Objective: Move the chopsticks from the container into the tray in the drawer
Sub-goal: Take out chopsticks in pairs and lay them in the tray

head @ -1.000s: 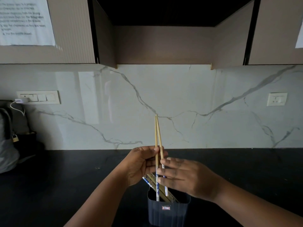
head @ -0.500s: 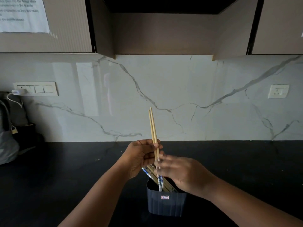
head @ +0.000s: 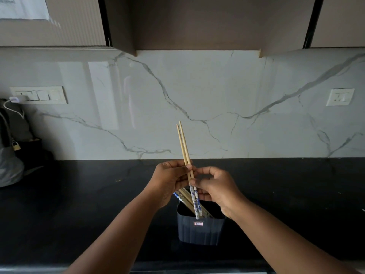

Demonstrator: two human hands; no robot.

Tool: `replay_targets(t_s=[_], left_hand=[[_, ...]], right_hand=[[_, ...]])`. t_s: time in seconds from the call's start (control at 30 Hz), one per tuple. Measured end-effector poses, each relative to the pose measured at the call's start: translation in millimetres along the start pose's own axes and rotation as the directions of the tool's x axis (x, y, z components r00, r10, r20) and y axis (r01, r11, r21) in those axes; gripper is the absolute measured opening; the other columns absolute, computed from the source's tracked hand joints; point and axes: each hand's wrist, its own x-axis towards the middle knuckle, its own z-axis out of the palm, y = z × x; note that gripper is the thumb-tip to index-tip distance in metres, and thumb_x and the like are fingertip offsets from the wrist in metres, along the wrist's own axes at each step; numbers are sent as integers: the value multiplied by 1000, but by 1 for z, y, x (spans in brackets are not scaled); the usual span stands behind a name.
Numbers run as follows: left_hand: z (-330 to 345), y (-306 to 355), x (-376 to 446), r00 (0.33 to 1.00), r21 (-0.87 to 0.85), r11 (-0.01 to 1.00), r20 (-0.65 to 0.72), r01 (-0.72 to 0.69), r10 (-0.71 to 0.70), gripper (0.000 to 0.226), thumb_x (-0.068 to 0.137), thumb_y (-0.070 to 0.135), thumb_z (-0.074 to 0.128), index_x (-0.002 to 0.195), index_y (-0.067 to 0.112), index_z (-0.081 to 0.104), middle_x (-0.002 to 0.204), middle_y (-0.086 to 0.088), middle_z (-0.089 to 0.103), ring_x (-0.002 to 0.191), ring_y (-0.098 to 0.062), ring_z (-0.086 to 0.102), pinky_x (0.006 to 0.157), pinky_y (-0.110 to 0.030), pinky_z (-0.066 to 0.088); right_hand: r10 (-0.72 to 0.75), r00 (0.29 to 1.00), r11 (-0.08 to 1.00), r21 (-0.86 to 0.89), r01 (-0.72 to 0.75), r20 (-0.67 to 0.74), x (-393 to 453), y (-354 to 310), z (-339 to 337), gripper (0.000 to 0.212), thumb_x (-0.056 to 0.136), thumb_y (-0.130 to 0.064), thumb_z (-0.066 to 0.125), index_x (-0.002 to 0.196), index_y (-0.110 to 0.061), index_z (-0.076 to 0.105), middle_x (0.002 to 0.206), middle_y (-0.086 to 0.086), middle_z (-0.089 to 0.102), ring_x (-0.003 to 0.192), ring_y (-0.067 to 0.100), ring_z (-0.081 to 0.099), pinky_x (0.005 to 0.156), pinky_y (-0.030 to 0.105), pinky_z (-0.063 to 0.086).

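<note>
Pinching chopstick pair (head: 184, 147) upright, left hand (head: 170, 176), right hand (head: 214, 185), fingers closed, above container (head: 199, 230)

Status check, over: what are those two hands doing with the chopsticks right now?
Left hand and right hand both pinching one pair of chopsticks, upright over the container. More chopsticks inside. Drawer not in view. Nothing in the way.

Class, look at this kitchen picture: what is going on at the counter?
A person stands at a black counter and holds a pair of chopsticks upright with both hands. The left hand grips the bare wooden shafts; the right hand pinches lower down, near the blue patterned ends. More chopsticks lean in the dark container just below. No drawer or tray is in view.
</note>
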Motion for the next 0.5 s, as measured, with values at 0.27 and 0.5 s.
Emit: replay_targets(t_s=[0.27,0.5], left_hand=[[-5,-6,3,1000,-12,1000,-18,19,-19,11,87,0,63,86,3,73,86,-15,75,83,-25,74,63,-27,58],[-2,-12,0,998,7,998,-2,61,-61,11,88,-2,59,94,-1,69,77,-10,73,73,-21,73,58,-26,58]], right_hand=[[27,999,999,-24,-26,26,2,10,0,30,76,-5,79,101,-14,65,76,6,77,68,22,74,58,31,60],[136,974,977,140,-162,180,2,22,-4,37,75,-1,77,108,-10,63,83,13,76,73,24,74,56,29,57]])
